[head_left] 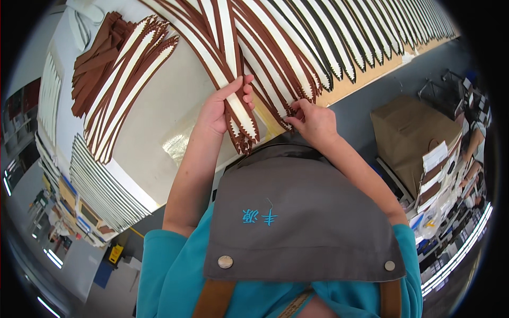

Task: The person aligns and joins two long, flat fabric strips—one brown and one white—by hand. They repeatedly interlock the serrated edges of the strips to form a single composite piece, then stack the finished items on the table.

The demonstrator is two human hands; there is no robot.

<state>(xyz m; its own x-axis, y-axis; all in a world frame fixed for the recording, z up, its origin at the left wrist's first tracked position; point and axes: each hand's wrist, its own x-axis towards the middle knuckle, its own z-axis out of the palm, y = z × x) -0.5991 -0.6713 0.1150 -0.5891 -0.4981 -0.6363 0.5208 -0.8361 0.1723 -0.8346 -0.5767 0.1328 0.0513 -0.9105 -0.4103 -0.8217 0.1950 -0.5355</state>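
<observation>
Long brown-and-white leather strips with notched ends fan out across the table. My left hand is closed round a small bundle of these strips, whose ends hang past the table's near edge. At the right, my right hand has its thumb and fingers pinched at the notched tip of another strip, which lies at the edge of the row. More brown-and-white strips lie just beyond that hand. How many strips are in the left hand's grip cannot be counted.
A heap of plain brown strips and a loose bundle of brown-and-white strips lie left. Dark-edged white strips line the table's far right. A large brown box stands on the right. Other people work in the background.
</observation>
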